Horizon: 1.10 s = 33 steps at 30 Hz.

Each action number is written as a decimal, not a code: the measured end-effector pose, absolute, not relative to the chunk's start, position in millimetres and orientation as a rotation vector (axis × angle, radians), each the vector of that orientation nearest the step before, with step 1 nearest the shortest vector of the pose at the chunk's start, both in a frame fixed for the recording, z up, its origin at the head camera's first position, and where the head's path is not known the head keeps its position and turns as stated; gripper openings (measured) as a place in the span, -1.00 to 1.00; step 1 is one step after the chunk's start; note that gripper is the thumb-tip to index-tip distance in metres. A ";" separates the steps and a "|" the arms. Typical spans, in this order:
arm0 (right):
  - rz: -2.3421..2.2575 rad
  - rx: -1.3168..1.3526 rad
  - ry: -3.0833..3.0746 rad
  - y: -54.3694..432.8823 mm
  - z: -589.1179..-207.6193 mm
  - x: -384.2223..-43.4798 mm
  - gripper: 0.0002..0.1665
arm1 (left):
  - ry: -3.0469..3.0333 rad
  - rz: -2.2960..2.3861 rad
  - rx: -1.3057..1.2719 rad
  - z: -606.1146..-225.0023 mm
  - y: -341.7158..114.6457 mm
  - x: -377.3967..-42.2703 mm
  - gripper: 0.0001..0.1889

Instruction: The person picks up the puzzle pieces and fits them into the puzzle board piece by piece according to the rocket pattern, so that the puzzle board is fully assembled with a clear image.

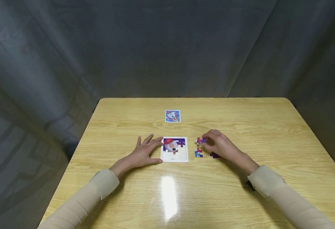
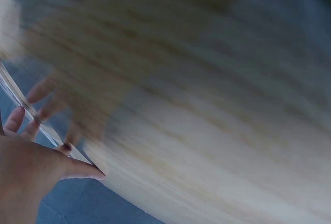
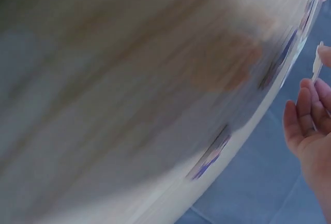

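Observation:
A square puzzle tray with a white border (image 1: 186, 157) lies on the table, its upper part filled by joined pieces (image 1: 171, 145) of a white cartoon character with a red top. My left hand (image 1: 141, 155) rests at its left side, fingers spread and fairly straight, thumb at the lower left corner and fingertips at the upper left. To the right of the tray, my right hand (image 1: 219, 145) pinches a purple and red puzzle piece (image 1: 201, 141) between thumb and fingers. The right wrist view shows this held piece (image 3: 317, 62) edge-on, above the tabletop.
Just below the held piece lies a blue and red puzzle piece (image 1: 198, 153). A dark purple piece (image 1: 215, 155) sits partly under my right hand. Behind the tray is a small picture card (image 1: 172, 116) of the character. Grey curtains (image 1: 167, 51) stand beyond the wooden table (image 1: 121, 111).

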State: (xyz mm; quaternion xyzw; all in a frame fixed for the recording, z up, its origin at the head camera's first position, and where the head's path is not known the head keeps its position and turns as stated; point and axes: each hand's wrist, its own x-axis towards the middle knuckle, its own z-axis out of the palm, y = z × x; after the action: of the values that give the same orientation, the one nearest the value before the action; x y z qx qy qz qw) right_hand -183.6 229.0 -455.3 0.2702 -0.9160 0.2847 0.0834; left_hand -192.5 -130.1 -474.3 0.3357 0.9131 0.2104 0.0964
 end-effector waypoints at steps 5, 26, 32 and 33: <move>0.840 0.863 -2.732 213.6 -456.5 -185.9 -0.62 | 2.699 0.622 0.981 -473.6 -130.1 -191.8 -0.25; 0.774 1.045 -2.698 174.3 -461.5 -190.1 -0.64 | 2.707 0.627 0.978 -472.9 -128.7 -190.8 -0.26; 0.738 1.043 -2.723 171.1 -461.4 -190.5 -0.63 | 2.708 0.630 0.986 -472.4 -129.0 -191.2 -0.25; 0.735 1.041 -2.724 171.0 -461.3 -190.5 -0.63 | 2.707 0.629 0.987 -472.1 -129.0 -191.2 -0.25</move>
State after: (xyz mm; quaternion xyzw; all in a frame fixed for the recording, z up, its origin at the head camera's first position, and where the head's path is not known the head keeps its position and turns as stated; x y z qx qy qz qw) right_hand -190.5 171.0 -461.3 0.3452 -0.9038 0.2437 0.0670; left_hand -191.2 -129.0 -472.1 0.3330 0.9137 0.2123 0.0961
